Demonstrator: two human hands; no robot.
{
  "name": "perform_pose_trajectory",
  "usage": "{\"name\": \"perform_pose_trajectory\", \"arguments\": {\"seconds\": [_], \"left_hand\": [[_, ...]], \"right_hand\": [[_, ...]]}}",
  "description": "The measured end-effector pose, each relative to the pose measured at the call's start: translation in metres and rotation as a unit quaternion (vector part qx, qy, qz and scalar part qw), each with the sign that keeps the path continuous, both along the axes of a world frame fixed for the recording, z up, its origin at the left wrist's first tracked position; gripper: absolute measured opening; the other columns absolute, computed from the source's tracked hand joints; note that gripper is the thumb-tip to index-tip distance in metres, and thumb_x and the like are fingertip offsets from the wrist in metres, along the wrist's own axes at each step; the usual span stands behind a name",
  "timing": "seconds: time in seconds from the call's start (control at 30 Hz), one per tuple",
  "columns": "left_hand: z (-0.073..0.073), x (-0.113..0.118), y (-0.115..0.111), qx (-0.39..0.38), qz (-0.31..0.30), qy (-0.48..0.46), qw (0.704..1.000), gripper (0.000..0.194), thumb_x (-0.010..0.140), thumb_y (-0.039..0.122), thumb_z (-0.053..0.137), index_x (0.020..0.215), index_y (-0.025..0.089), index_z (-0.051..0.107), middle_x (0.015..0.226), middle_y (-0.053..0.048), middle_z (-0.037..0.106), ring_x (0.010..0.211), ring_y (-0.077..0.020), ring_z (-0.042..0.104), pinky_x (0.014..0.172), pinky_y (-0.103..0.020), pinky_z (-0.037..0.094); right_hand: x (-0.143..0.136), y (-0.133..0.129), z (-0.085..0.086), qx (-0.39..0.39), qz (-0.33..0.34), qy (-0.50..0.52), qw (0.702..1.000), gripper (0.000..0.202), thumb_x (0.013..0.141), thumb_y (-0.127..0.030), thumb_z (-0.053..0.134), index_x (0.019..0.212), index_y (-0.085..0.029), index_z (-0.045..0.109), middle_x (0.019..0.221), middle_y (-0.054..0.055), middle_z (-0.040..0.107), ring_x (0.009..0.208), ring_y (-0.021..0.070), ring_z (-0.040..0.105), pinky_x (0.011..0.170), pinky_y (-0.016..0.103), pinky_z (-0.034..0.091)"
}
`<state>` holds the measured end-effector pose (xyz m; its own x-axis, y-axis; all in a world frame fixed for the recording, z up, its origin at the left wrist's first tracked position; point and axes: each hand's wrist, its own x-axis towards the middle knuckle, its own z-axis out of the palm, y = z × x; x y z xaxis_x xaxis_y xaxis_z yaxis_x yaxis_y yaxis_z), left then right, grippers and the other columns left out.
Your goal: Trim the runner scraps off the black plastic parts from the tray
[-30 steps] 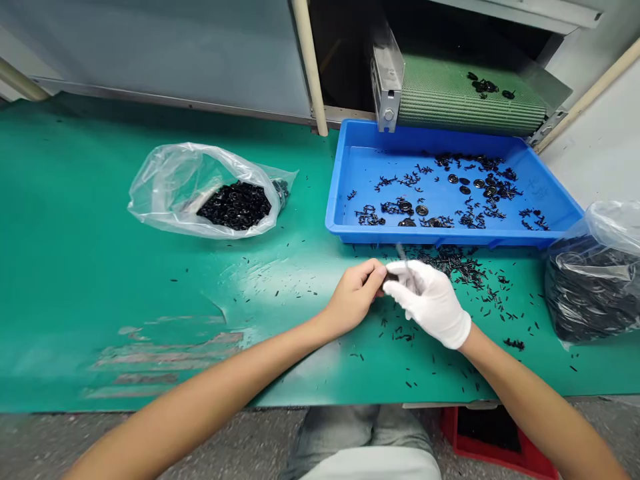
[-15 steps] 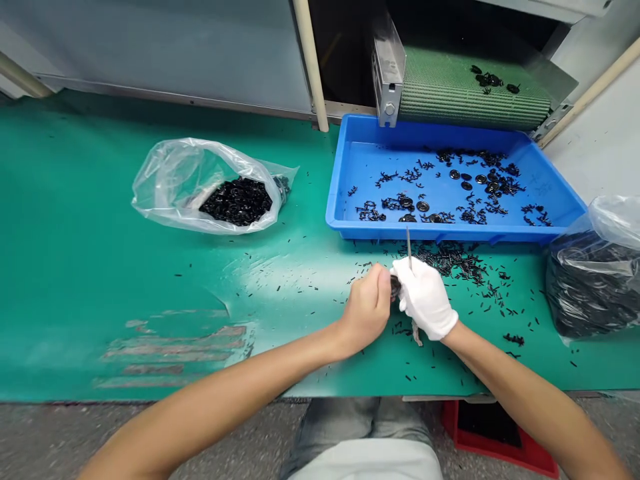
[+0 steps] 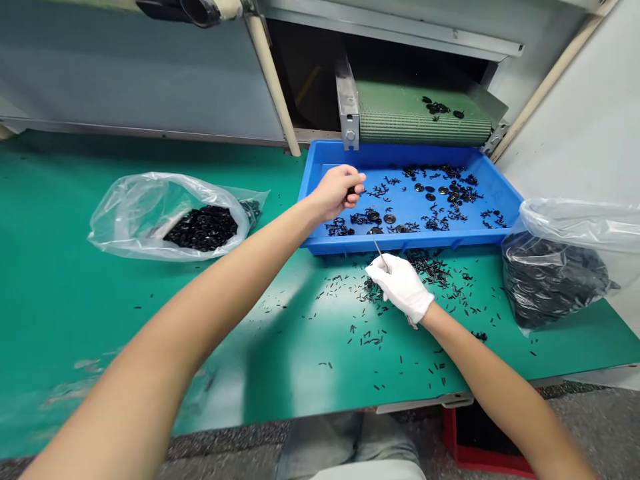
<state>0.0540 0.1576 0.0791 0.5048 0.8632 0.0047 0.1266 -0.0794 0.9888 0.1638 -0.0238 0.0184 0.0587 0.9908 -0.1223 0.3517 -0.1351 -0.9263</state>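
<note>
My bare left hand point(image 3: 341, 192) is over the left part of the blue tray point(image 3: 390, 241), its fingers curled round something small and black that is mostly hidden. My right hand point(image 3: 400, 285), in a white glove, is closed on a thin pointed metal tool point(image 3: 379, 250), whose tip sticks up toward the tray's front rim. The tool's kind cannot be made out. In the tray lie black branched plastic bits and round black discs point(image 3: 389, 219). Many short black plastic bits point(image 3: 430, 268) are scattered on the green table around my right hand.
A green conveyor belt point(image 3: 400, 113) with a few black parts ends above the tray. On the left lies an open clear bag point(image 3: 125, 217) of black parts. A full bag of black pieces point(image 3: 550, 280) stands at the right. Below the table edge is a red bin point(image 3: 450, 433).
My left hand has left my right hand and moved forward and up over the blue tray. The right hand stays near the tray's front with the tool. The view has shifted.
</note>
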Motion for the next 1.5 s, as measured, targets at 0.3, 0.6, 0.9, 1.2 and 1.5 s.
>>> {"name": "perform_pose_trajectory", "arguments": {"seconds": [0.3,0.6,0.9,1.2,1.5], "left_hand": [[-0.033,0.025,0.041,0.304,-0.245,0.418,0.820,0.014,0.075,0.031,0.060,0.078,0.018,0.064,0.073,-0.005,0.064,0.069,-0.0173,0.054,0.063,-0.026,0.035],[-0.019,-0.038,-0.063,0.332,-0.027,0.144,0.932,0.013,0.085,0.030,0.048,0.080,0.020,0.054,0.059,0.001,0.053,0.050,-0.0104,0.043,0.053,-0.024,0.035],[-0.064,-0.060,-0.158,0.203,-0.010,0.034,0.979,0.023,0.085,0.043,0.049,0.081,0.020,0.052,0.059,0.002,0.049,0.051,-0.0108,0.046,0.051,-0.023,0.038],[-0.065,-0.054,-0.169,-0.070,-0.045,-0.054,0.995,0.039,0.091,0.054,0.038,0.071,0.019,0.039,0.059,0.005,0.047,0.042,-0.0057,0.040,0.041,-0.020,0.029],[-0.076,-0.032,-0.193,-0.043,0.072,-0.041,0.996,0.033,0.094,0.044,0.034,0.071,0.021,0.039,0.057,0.005,0.046,0.047,-0.0085,0.044,0.047,-0.022,0.037]], "right_hand": [[0.002,-0.001,0.006,-0.007,-0.018,0.080,0.997,0.025,0.081,-0.039,0.054,0.067,-0.019,0.047,0.056,-0.007,0.045,0.039,0.0058,0.042,0.038,0.019,0.034],[0.005,-0.005,0.028,0.078,-0.122,0.249,0.958,0.047,0.081,-0.055,0.053,0.110,-0.018,0.057,0.062,-0.006,0.057,0.033,0.0034,0.034,0.031,0.019,0.027],[-0.012,-0.021,0.028,-0.013,-0.002,0.191,0.982,0.031,0.068,-0.040,0.070,0.086,-0.016,0.063,0.063,-0.004,0.060,0.033,0.0036,0.041,0.029,0.018,0.034],[-0.021,-0.021,0.018,-0.027,-0.019,0.149,0.988,0.029,0.069,-0.042,0.071,0.076,-0.017,0.057,0.059,-0.005,0.060,0.033,0.0047,0.044,0.028,0.017,0.035],[-0.040,-0.021,-0.007,0.020,-0.062,0.140,0.988,0.031,0.086,-0.046,0.050,0.066,-0.023,0.045,0.046,-0.007,0.045,0.033,0.0090,0.050,0.032,0.019,0.039]]}}
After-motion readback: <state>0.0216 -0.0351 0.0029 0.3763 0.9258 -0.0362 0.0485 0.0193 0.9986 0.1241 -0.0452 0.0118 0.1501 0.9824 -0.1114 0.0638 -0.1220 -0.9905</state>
